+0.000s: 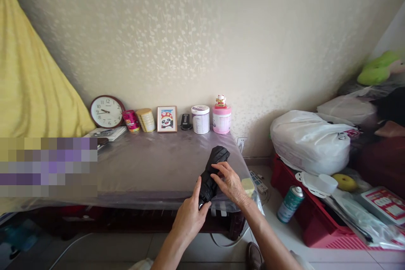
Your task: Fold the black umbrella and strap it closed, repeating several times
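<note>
A folded black umbrella [211, 169] is held at a slant over the front edge of the table, its top pointing away and to the right. My left hand [191, 213] is wrapped round its handle end, thumb and fingers closed on it. Higher up, my right hand [230, 183] pinches the black cloth from the right side with thumb and fingertips. The handle is mostly hidden by my left hand.
Along the wall on the covered table [148, 160] stand a clock [107, 112], a panda picture [167, 119], a white tub [200, 119] and a pink tub [222, 120]. On the right, a spray can [290, 204] is beside a loaded red crate [319, 223].
</note>
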The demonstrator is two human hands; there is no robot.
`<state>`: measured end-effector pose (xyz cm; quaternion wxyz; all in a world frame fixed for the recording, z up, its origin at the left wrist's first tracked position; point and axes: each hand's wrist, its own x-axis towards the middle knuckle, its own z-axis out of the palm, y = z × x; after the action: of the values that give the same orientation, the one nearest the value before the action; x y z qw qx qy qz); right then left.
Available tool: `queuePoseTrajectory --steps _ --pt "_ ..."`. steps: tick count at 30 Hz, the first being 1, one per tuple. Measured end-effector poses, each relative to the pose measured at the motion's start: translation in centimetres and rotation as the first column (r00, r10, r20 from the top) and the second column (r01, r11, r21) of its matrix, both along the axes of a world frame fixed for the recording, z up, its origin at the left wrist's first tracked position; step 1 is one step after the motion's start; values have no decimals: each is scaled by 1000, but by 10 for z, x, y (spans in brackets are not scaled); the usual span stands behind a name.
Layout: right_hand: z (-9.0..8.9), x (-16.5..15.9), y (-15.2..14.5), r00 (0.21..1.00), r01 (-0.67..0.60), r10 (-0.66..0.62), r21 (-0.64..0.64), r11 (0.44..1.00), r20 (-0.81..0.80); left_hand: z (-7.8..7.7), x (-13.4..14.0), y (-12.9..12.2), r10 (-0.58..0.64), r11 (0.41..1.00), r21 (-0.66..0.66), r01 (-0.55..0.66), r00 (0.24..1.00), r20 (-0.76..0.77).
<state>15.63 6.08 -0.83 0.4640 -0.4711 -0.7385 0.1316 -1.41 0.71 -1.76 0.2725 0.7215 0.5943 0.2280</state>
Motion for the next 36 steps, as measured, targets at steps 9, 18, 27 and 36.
queuePoseTrajectory --steps 9,18,27,36 --pt "-3 -6 6 988 68 -70 20 997 138 4 -1 -2 -16 997 -73 26 991 131" --pt "-2 -7 11 979 79 -86 45 996 184 4 -26 26 62 998 33 -61 998 -12" --pt "-3 -5 10 983 72 -74 18 997 170 1 -28 61 123 983 170 -73 944 -305" --pt "-2 -5 10 984 68 -70 18 998 164 -2 -26 67 97 983 181 -31 923 -373"
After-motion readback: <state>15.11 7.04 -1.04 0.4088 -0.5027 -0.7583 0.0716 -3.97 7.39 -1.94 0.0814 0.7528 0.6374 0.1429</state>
